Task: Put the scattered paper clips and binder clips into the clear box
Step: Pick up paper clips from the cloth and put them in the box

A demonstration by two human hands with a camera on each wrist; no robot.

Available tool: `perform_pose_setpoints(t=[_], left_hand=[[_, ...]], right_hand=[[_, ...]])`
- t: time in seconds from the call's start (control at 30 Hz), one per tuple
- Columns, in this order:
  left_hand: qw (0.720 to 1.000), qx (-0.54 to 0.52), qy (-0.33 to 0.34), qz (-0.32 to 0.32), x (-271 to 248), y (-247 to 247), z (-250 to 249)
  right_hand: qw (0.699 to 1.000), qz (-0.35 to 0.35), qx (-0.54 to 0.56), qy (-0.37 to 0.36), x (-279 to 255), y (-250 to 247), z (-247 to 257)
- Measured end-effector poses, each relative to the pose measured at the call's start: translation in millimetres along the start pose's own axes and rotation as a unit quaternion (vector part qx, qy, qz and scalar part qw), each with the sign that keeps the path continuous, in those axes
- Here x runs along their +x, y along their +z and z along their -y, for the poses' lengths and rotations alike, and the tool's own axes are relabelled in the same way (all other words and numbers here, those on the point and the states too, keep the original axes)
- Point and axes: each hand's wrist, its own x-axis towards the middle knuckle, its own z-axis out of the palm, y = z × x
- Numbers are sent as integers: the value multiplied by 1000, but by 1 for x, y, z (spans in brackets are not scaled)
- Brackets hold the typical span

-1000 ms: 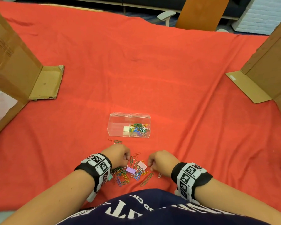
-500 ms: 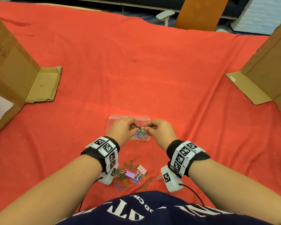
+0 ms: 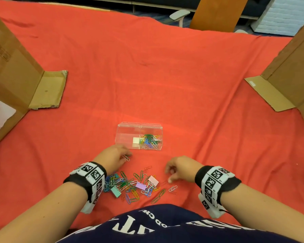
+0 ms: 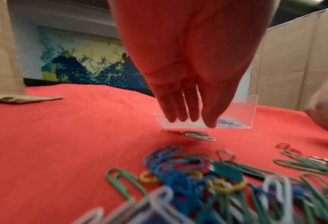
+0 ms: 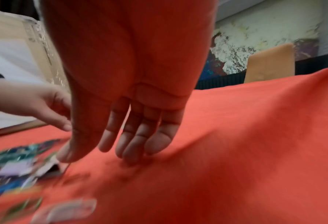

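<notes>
head: looking steeply down from above at both hands | left wrist: looking close along the left hand toward the clear box | right wrist: looking close along the right hand | all sharing the paper clips

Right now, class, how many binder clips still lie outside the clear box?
3: a teal binder clip at the pile's left, a purple one mid-pile, a pink one right. Others may hide beneath.
</notes>
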Motion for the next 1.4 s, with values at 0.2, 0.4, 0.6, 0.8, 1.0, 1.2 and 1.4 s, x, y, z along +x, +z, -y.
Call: perform_pose_setpoints(t=[0.2,0.4,0.6,0.8,1.0,1.2,1.4], left_hand=[[999,27,-46,1,2,14,0],[996,-4,-84,10,3,17,-6],[993,25,-97,57,3,17,-14],[996,6,-70,57,5,14,-29],[992,-105,3,-68,16,-14,-62],[980,-117,-26,-158,37,-29,-72],[982,-114,-26,-149,28,-23,-63]], right_hand=[[999,29,-37,-5,-6,25,-4],[996,43,-75,-21,-10,33,2],[999,-36,21,-20,-5,23,8],[974,-189,125,-16,12,3,17],[949,-270,164,-3,24,-21,30],[947,-282,151,28,34,-32,38],[968,-240,73,-32,29,-23,41]])
